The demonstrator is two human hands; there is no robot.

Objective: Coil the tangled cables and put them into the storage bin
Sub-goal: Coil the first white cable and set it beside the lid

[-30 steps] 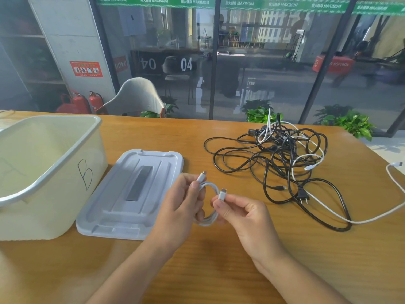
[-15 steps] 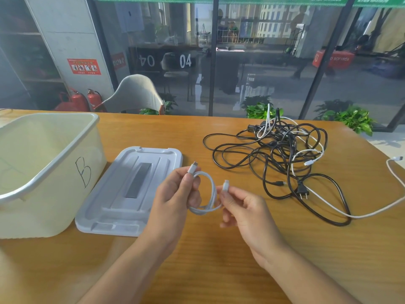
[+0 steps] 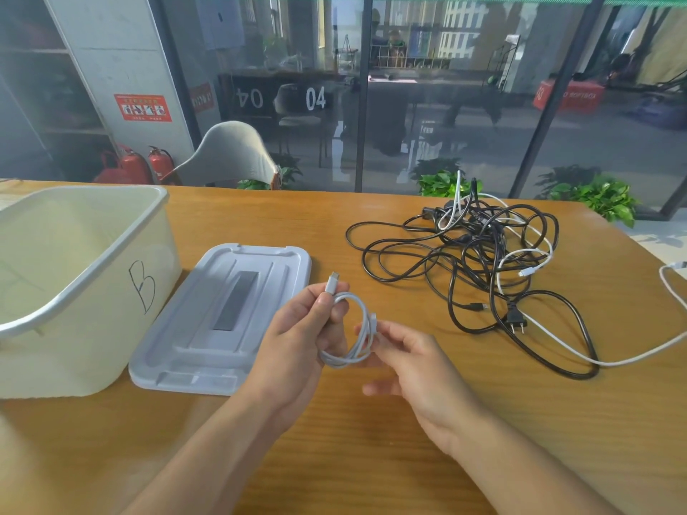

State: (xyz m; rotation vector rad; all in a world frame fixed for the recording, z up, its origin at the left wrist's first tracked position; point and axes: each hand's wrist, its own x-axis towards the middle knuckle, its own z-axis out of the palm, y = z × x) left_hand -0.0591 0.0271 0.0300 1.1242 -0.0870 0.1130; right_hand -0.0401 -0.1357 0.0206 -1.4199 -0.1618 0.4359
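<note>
Left hand and right hand pinch a white cable above the wooden table by glass walls

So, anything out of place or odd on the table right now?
Mainly the black and white cable tangle, still uncoiled, with one white cable trailing off the table's right edge. The lid lies beside the bin.

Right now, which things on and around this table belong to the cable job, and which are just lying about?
Belongs to the job:
- small white cable, coiled, held by left hand and right hand
- tangled cables on the table
- long white cable
- storage bin, open
- bin lid, flat beside it

Just lying about:
- chair
- fire extinguishers
- potted plants
</note>
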